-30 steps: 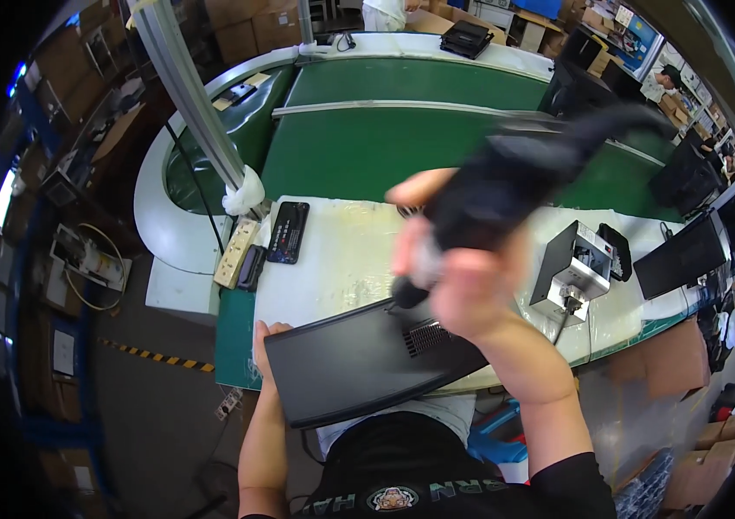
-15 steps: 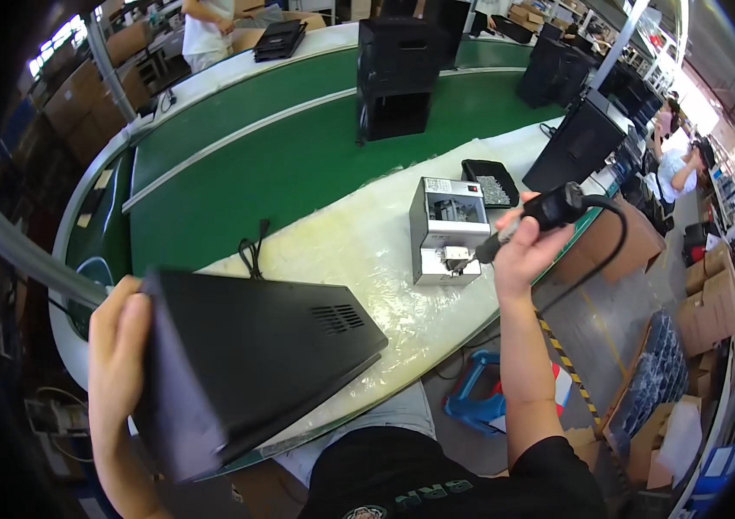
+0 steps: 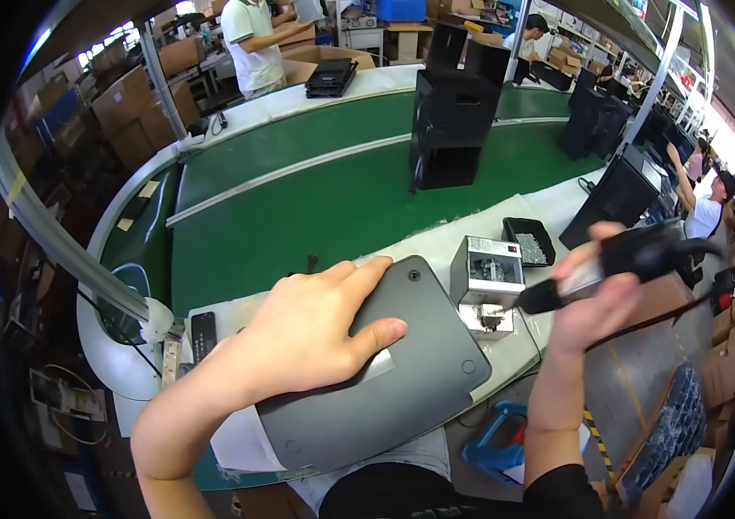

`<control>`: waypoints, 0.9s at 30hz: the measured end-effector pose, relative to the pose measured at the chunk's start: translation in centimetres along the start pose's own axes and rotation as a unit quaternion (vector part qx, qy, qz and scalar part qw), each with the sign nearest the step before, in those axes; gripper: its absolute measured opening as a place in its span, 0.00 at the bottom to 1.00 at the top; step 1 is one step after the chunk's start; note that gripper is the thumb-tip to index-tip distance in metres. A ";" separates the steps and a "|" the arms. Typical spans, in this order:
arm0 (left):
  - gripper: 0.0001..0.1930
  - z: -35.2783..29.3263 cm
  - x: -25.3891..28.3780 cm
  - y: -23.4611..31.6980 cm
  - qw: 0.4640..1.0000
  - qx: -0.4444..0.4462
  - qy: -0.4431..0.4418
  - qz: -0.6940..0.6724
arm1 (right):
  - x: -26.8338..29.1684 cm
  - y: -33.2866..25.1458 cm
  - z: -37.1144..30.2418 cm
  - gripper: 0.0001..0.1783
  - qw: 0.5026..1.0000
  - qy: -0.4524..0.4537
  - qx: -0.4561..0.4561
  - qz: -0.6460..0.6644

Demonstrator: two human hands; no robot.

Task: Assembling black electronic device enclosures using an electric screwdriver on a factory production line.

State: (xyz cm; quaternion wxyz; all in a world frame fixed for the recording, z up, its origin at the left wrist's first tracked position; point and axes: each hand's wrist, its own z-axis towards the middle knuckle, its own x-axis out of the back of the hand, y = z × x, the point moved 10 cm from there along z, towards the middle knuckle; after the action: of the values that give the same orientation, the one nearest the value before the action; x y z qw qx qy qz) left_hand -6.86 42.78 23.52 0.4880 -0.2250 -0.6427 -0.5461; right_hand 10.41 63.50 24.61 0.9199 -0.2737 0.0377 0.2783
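Note:
A dark grey box-shaped cabinet [image 3: 419,389] lies on the near bench, with a flat face up that carries round feet near its corners. My left hand [image 3: 324,333] rests on that face, fingers stretched out and thumb apart. In my right hand [image 3: 588,303] is a black electric screwdriver [image 3: 644,251] with a cord, blurred by motion. Its tip points left at the front of a small silver screw feeder [image 3: 490,264], too blurred to tell if they touch. Behind the feeder, a black tray [image 3: 516,232] holds many small silvery screws.
Beyond the bench runs a green conveyor [image 3: 298,208] with stacked black cabinets [image 3: 454,130] on it. Another black cabinet [image 3: 614,199] stands on the bench at right. A metal post [image 3: 65,233] rises at left. Below right is a blue stool-like frame [image 3: 493,445]. Other people work farther off.
The cabinet has been turned so its footed face is up, and my left hand has shifted from its left edge onto that face. The screwdriver tip stays near the feeder; my view has shifted.

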 end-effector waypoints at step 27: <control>0.31 0.4 -0.2 -0.3 1.000 0.001 -0.023 0.007 | -17.4 -8.3 9.1 0.33 0.981 -0.159 -0.021 0.113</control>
State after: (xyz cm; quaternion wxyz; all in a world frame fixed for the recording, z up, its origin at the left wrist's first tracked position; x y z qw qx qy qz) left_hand -7.17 43.08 23.25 0.4766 -0.2418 -0.6527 -0.5370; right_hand -0.54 53.92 40.19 0.8709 -0.2388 -0.0839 0.4214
